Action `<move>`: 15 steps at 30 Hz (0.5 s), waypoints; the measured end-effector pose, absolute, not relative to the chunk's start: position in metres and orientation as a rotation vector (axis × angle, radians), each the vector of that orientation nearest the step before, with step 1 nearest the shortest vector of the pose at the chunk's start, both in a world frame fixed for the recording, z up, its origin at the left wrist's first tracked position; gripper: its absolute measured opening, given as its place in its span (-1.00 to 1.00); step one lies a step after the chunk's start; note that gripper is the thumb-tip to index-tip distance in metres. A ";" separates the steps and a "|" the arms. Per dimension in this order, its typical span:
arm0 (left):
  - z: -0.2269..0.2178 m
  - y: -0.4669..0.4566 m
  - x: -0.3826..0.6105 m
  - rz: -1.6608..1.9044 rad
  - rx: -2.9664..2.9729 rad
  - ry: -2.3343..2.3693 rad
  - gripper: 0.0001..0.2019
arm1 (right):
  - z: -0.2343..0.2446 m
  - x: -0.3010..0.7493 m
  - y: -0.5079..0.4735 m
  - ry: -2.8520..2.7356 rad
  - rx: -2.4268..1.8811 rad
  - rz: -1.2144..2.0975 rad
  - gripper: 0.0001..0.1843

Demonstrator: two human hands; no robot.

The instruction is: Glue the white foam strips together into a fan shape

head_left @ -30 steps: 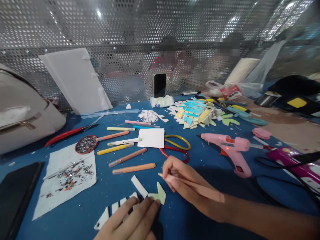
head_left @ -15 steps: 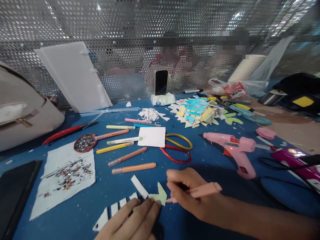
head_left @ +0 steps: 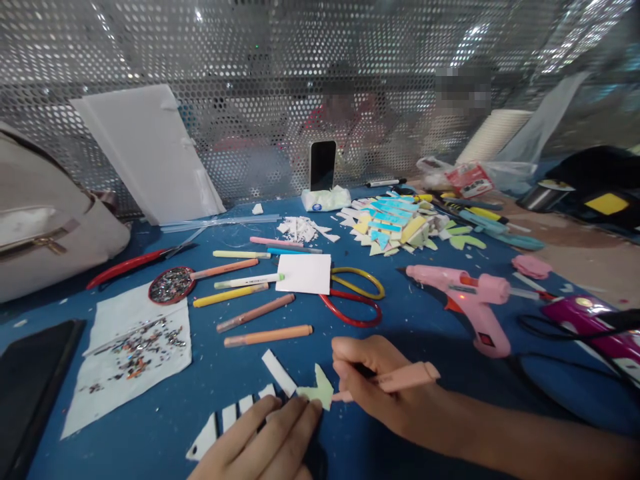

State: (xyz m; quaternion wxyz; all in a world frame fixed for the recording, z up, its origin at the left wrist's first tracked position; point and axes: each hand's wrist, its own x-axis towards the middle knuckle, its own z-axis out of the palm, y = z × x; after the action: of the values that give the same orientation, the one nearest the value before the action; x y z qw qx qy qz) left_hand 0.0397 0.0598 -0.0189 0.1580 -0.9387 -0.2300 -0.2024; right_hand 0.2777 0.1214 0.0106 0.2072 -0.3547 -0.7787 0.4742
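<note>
Two bare hands are close together over a blue surface (head_left: 205,380). The right hand (head_left: 375,377) is closed in a pen grip around a peach marker (head_left: 407,377), its tip pointing left and down. The left hand (head_left: 273,437) lies flat, palm down, fingers extended and side by side, grasping nothing but pressing on a pale green notched piece (head_left: 321,390). That piece emerges from under the left fingertips and sits just left of the right hand; the marker tip is at its right edge, though contact cannot be made out. A white strip (head_left: 279,372) lies just beyond the left fingers, and a pointed white piece (head_left: 204,440) with a dark dot lies to their left.

Small print on a white marker (head_left: 247,282), beyond the left hand, is too fine to read. Farther beyond both hands, a wipes pack (head_left: 326,199) bears a round blue emblem; a red packet (head_left: 469,180), far beyond the right hand, has pale lettering, illegible.

Beyond and left of the left hand, a round red-rimmed dish (head_left: 193,283) holds glittery, silvery, multicoloured bits. More such bits are scattered over a white sheet (head_left: 107,387), nearer the left hand.
</note>
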 end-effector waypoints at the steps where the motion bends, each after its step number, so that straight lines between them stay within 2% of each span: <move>1: -0.016 0.061 0.039 -0.547 -2.681 -0.638 -0.73 | 0.010 0.278 0.122 -2.174 -0.980 1.320 -0.61; 8: -0.013 0.061 0.039 -0.545 -2.671 -0.629 -0.72 | 0.010 0.277 0.121 -2.162 -1.006 1.326 -0.58; 12: -0.018 0.055 0.045 -0.677 -2.649 -0.756 -0.64 | 0.007 0.278 0.123 -1.980 -0.965 1.473 -0.48; 15: -0.018 0.053 0.049 -0.854 -2.637 -0.883 -0.60 | 0.004 0.282 0.125 -1.788 -0.858 1.479 -0.49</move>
State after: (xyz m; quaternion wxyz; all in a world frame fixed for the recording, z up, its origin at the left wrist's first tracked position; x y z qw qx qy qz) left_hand 0.0492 0.0527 -0.0185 0.1160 -0.9004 -0.3015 -0.2915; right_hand 0.2818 0.1254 0.0044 0.3276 -0.3278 -0.6827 0.5650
